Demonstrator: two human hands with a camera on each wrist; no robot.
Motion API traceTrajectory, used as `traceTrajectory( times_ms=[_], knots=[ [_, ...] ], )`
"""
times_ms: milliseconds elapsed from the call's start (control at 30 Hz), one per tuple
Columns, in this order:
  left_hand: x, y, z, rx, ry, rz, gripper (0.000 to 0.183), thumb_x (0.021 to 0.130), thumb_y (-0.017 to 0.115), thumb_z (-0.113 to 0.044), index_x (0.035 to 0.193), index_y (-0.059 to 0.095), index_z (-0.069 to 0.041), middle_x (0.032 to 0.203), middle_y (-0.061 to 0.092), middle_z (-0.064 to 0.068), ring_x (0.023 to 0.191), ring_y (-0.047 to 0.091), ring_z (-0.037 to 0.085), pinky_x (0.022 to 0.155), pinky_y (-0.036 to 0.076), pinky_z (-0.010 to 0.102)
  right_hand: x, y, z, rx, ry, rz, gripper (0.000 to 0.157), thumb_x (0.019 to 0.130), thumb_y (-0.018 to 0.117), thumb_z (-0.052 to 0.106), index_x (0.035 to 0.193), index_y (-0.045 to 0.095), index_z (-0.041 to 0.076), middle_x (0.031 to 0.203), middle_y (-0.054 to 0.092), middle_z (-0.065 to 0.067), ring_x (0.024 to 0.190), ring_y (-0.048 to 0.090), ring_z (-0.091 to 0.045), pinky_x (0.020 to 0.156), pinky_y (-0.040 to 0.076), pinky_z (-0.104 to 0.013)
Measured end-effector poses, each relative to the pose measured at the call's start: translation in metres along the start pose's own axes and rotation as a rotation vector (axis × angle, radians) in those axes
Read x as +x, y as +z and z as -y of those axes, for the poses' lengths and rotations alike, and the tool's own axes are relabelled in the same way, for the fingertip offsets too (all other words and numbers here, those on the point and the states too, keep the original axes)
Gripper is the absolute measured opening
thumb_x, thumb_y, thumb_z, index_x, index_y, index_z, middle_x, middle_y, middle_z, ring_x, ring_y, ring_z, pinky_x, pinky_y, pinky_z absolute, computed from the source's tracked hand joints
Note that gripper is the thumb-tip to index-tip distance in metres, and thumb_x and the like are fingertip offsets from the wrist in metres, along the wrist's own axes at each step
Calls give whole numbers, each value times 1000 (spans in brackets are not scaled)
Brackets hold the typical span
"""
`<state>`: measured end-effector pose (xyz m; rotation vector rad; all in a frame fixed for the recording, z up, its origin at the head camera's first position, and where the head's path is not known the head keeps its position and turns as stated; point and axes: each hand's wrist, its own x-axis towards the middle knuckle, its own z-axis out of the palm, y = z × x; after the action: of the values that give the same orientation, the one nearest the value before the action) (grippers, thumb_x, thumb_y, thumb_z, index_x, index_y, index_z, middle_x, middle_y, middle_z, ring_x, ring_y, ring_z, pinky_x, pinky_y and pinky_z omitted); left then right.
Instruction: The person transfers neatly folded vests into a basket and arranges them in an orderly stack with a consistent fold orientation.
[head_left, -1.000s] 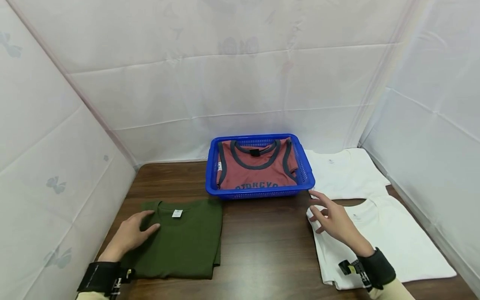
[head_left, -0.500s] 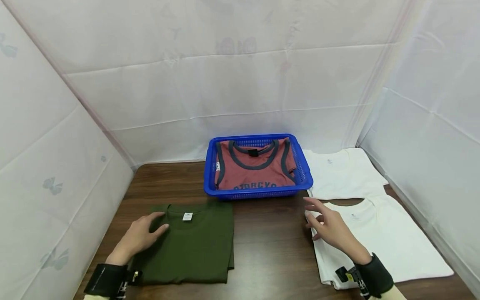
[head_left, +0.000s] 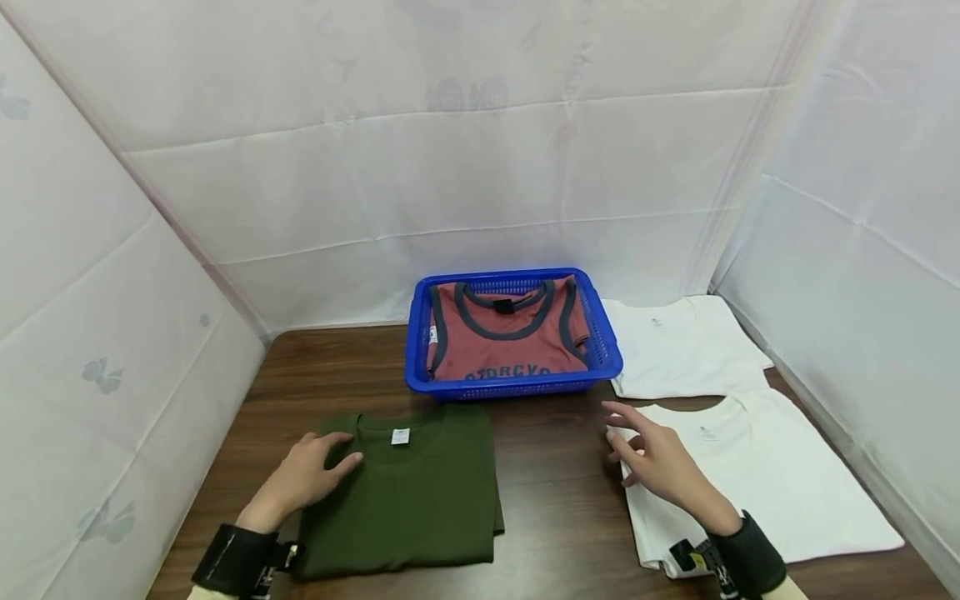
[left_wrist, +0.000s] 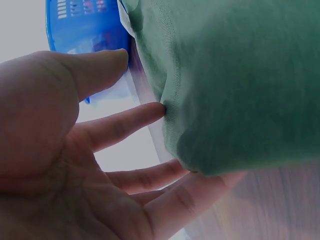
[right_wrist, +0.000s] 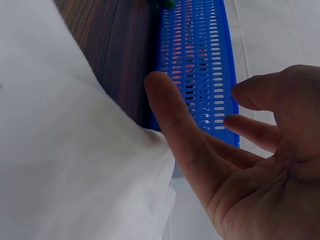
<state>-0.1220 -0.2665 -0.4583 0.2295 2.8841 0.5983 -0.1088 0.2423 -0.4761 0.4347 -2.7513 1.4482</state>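
Observation:
A folded dark green T-shirt (head_left: 420, 508) with a white neck label lies on the table's left half. At its left shoulder is my left hand (head_left: 303, 475); in the left wrist view, its extended fingers (left_wrist: 132, 122) touch the shirt's edge, and some fingertips are hidden behind the cloth. The thumb stands apart from the fabric. My right hand (head_left: 667, 467) is over the left shoulder of a folded white T-shirt (head_left: 772, 492), its fingers loosely spread. In the right wrist view one finger (right_wrist: 172, 117) is against or just beside the white cloth; nothing is gripped.
A blue plastic basket (head_left: 517, 387) stands at the back middle, holding a folded red sleeveless top (head_left: 517, 350) with dark trim. Right of it lies another folded white T-shirt (head_left: 682, 350). White sheeting (head_left: 450, 167) encloses the wooden table (head_left: 555, 492) at the back and sides.
The green T-shirt has slid to the right and slightly toward the front, with my left hand moving along at its edge. My right hand has lowered slightly; the white T-shirts have barely changed.

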Motion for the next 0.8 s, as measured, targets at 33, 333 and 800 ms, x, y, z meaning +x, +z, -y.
traceTrajectory(
  times_ms=[33,333,800],
  knots=[
    [0,1,-2,-3,1,0,54,102,64,-35,137,60,6,127,59,35,119,54,57,92,48,66,0,0,0,5,0,2,46,104,61,12,149,51,13,132,62,-31,77,75,-27,46,57,-30],
    [3,11,-19,-24,29,6,53,101,65,-36,137,61,3,125,60,32,116,57,52,91,49,65,-3,5,2,46,25,113,48,105,60,16,152,47,15,138,56,-33,82,76,-23,51,59,-30],
    [2,18,-40,-103,70,17,51,102,65,-35,138,61,0,137,54,37,130,43,63,99,40,73,-4,19,4,-20,-25,214,56,107,58,26,157,39,7,141,55,-32,68,69,-11,57,56,-27]
  ],
)
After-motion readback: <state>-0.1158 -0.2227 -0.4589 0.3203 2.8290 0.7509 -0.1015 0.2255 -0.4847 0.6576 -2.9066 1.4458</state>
